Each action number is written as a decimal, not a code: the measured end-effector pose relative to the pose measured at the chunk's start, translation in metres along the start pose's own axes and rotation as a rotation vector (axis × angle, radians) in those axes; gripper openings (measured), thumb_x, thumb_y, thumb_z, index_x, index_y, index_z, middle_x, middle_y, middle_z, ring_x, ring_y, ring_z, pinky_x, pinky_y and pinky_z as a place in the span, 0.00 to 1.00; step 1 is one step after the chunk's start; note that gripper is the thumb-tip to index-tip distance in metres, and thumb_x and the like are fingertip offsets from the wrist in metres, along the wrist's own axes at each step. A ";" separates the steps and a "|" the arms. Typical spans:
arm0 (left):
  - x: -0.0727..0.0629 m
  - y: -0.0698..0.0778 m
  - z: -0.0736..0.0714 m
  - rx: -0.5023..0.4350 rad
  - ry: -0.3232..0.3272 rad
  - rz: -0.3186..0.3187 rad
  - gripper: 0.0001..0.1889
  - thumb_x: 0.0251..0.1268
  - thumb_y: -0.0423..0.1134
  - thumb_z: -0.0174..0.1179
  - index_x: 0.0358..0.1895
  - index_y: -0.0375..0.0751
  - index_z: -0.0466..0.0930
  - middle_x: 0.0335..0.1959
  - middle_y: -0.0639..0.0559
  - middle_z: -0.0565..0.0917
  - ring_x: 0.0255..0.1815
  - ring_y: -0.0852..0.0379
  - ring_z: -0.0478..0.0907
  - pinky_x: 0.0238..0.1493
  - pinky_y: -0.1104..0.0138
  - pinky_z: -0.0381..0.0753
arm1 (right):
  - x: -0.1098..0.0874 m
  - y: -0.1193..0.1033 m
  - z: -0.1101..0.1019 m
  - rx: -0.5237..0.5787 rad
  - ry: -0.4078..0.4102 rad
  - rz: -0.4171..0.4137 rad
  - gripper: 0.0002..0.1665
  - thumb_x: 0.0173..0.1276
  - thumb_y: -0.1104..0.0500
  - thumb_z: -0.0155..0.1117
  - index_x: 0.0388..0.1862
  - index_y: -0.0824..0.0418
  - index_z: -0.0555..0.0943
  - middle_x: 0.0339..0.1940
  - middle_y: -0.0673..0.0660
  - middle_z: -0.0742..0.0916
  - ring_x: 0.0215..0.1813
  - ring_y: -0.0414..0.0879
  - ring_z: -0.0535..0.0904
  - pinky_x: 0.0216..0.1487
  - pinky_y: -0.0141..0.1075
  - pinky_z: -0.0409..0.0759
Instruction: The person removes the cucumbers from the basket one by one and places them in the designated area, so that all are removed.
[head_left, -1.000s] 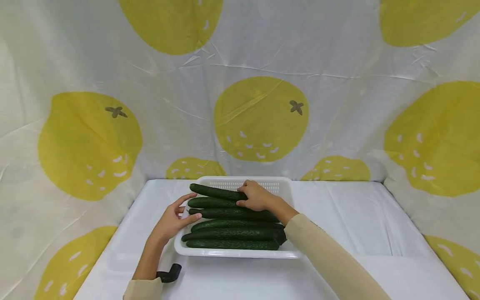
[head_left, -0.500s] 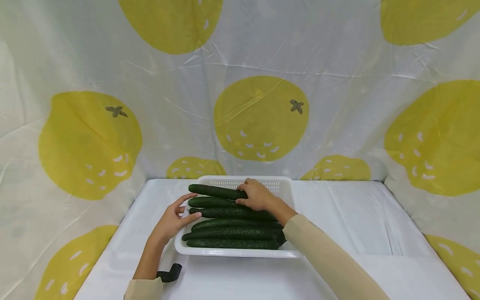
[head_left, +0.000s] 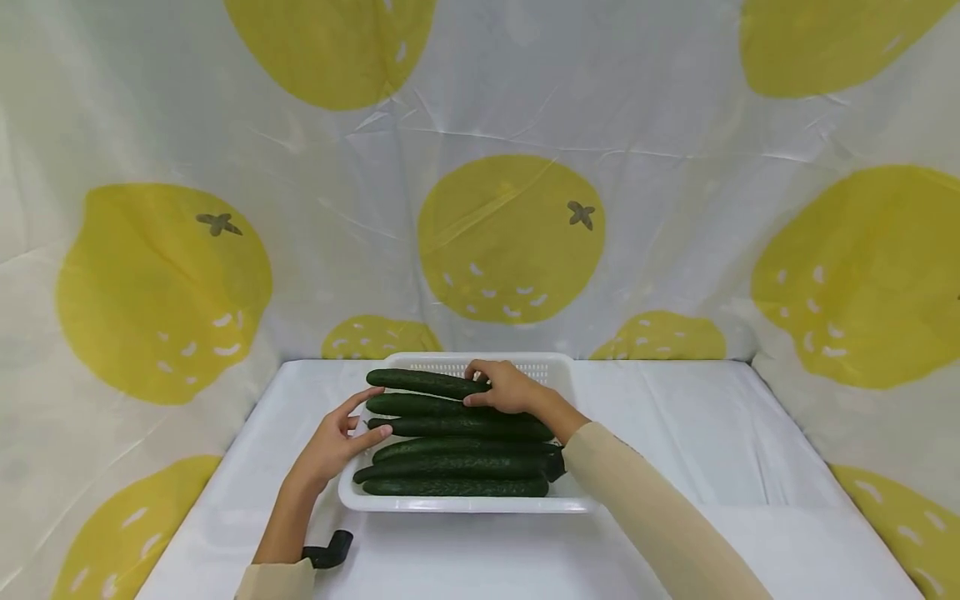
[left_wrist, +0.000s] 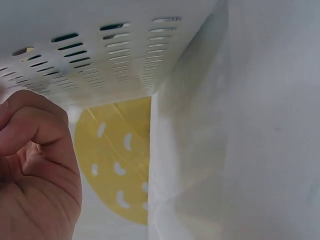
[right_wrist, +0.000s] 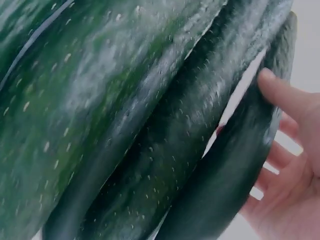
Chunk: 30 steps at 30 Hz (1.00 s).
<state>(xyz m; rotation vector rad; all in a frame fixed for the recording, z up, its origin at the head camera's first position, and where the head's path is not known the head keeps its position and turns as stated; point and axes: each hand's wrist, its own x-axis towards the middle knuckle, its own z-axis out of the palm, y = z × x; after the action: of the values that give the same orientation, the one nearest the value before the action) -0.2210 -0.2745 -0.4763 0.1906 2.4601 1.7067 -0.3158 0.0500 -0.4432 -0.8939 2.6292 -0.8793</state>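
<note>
A white plastic basket with slotted walls holds several long dark green cucumbers, laid side by side across it. At the back, my right hand grips one cucumber, with its left end pointing at the basket's left corner. In the right wrist view my thumb lies over that cucumber and the other fingers reach around its far side. My left hand holds the basket's left rim, thumb and index finger over the edge. Its bent fingers show outside the slotted wall in the left wrist view.
The basket stands on a white-covered table against a curtain printed with yellow lemons. A short black bent piece shows beside the left forearm, near the front of the table. The right sleeve crosses the basket's front right corner.
The head view has turned slightly, so everything appears a little further left. The left end of the gripped cucumber sits slightly lower. Both hands keep their hold.
</note>
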 end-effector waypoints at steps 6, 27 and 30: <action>0.001 0.001 0.002 -0.025 -0.017 -0.004 0.40 0.66 0.45 0.70 0.79 0.60 0.62 0.35 0.41 0.85 0.30 0.54 0.83 0.37 0.61 0.84 | -0.012 0.000 -0.013 0.066 0.002 0.028 0.29 0.75 0.46 0.64 0.71 0.51 0.76 0.67 0.58 0.82 0.69 0.55 0.77 0.64 0.51 0.78; -0.003 0.001 -0.002 0.064 -0.001 -0.010 0.38 0.65 0.52 0.70 0.77 0.64 0.64 0.43 0.38 0.84 0.33 0.51 0.81 0.37 0.62 0.81 | -0.041 -0.002 -0.052 0.089 0.191 -0.048 0.25 0.69 0.45 0.71 0.61 0.54 0.85 0.55 0.54 0.88 0.51 0.47 0.83 0.48 0.40 0.82; -0.004 0.003 -0.006 0.108 0.009 0.009 0.37 0.65 0.52 0.70 0.76 0.65 0.65 0.49 0.42 0.83 0.40 0.49 0.80 0.39 0.62 0.80 | -0.046 0.000 -0.059 0.082 0.199 -0.057 0.25 0.68 0.45 0.72 0.61 0.54 0.85 0.56 0.54 0.88 0.52 0.49 0.83 0.50 0.41 0.82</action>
<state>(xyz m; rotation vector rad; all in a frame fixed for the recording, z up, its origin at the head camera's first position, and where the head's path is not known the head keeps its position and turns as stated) -0.2184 -0.2803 -0.4715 0.2057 2.5639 1.5825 -0.3025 0.1056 -0.3948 -0.9078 2.7206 -1.1373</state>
